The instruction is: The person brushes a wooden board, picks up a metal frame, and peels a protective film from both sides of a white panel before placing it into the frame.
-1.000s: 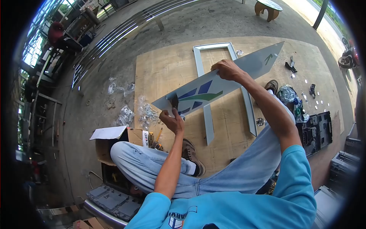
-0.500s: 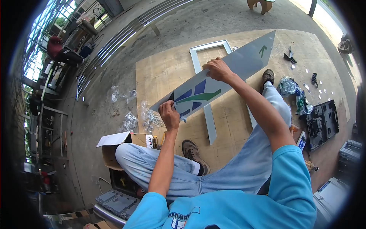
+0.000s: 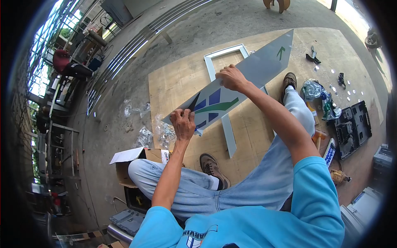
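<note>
The left hand [image 3: 183, 123] has swung from the lower edge onto the left end of a flat grey blue-and-green-printed panel [image 3: 257, 68], its grip unreadable, while the right hand [image 3: 232, 78] stays clamped on the upper edge, apparently steadying it, tilted above tan plywood [image 3: 173, 84].

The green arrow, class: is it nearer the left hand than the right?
No: the green arrow is on the panel, beyond the right hand, while the left hand is near the opposite end.

Right grip [image 3: 233, 77] holds a printed panel [image 3: 260, 62] over plywood [image 3: 173, 84], left grip [image 3: 183, 123] against it
</note>
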Available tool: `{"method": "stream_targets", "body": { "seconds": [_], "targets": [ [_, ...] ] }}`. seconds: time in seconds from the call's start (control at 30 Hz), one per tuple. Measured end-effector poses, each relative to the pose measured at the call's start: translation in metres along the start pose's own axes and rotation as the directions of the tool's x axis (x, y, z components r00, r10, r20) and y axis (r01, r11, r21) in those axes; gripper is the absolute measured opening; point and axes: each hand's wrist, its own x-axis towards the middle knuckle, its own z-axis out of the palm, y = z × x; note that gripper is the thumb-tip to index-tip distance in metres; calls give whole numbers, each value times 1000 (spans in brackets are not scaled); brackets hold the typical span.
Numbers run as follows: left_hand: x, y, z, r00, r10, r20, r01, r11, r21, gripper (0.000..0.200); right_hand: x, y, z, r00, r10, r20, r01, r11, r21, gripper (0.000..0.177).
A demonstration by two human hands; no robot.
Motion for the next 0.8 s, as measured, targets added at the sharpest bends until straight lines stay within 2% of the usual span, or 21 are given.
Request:
{"method": "stream_targets", "body": {
  "seconds": [0.03,0.07,0.1,0.17,0.2,0.23,0.3,0.33,0.37,0.43,0.53,0.67,0.77,0.8],
  "targets": [
    [1,6,-3,999,1,41,-3,999,34,24,0,0,1,1000,4,-1,-4,1000,1,29],
    [0,10,-3,993,-60,98,59,998,17,36,0,-1,-2,1000,5,-9,-5,1000,-1,29],
    [0,14,1,994,-51,92,49,999,17,36,0,-3,-5,999,25,33,-24,1000,-18,28],
    [-2,25,8,987,-56,-152,40,993,-109,52,1,-3,-4,995,59,77,-57,998,-31,27],
    [-2,32,12,990,-27,-137,9,992,-127,65,0,-1,-2,999,29,21,-29,999,-27,26],
    [-2,38,17,991,-30,-129,13,991,-135,65,-2,-1,2,1000,-6,-28,6,1000,-28,24],
    [11,48,27,992,-93,-82,90,995,-43,68,-5,-1,3,999,-10,-31,9,999,-31,23],
    [16,50,34,986,-89,-139,90,996,-1,60,-4,-1,3,999,-16,-46,15,999,-29,21],
    [22,49,41,987,-86,-137,85,996,-10,60,-3,1,3,999,-7,-45,5,999,-34,21],
    [26,39,47,983,-125,-134,131,991,34,47,-3,0,9,993,-54,-109,40,991,-126,19],
    [30,41,46,981,-109,-158,115,993,25,37,2,0,9,995,-54,-89,42,991,-126,18],
    [31,47,48,985,-152,-76,158,984,83,34,3,0,9,998,-46,-50,38,989,-141,17],
    [34,49,49,990,-134,-44,140,976,166,28,2,3,13,992,-59,-111,45,992,-122,17],
    [35,50,45,998,-54,-35,60,979,195,21,3,3,14,994,-56,-99,47,994,-97,18]
  ]
}}
